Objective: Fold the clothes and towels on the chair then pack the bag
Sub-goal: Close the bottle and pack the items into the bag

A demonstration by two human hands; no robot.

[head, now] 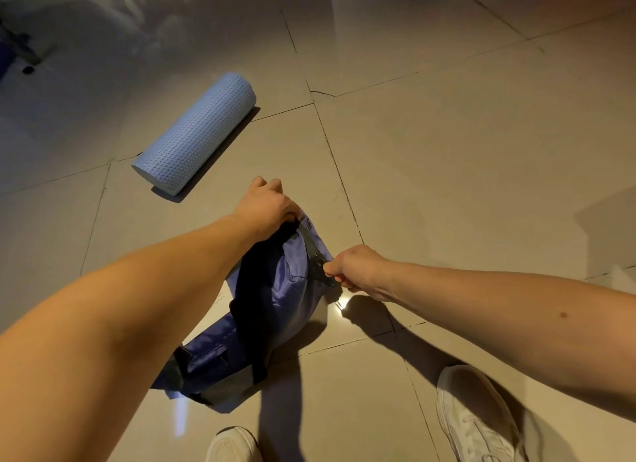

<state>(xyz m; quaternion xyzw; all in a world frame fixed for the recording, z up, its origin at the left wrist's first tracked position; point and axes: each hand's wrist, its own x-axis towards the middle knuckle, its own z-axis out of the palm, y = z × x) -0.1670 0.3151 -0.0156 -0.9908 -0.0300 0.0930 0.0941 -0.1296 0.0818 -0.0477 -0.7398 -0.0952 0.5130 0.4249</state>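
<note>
— What sort of place is this?
— An indoor room. It has large glossy beige floor tiles (447, 151) with dark grout lines, and one joint is cracked.
— A home or a gym?
— I can't tell which. A pale blue dimpled foam roller (196, 131) lies on the floor near a purple nylon sports bag with black straps (292, 289). With the white trainers (475, 420), that suggests an exercise space.

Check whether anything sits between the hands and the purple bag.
Nothing visible does. The left hand grips the far end of the purple bag, and the right hand pinches its zipper pull. The blue foam roller lies apart on the floor.
</note>
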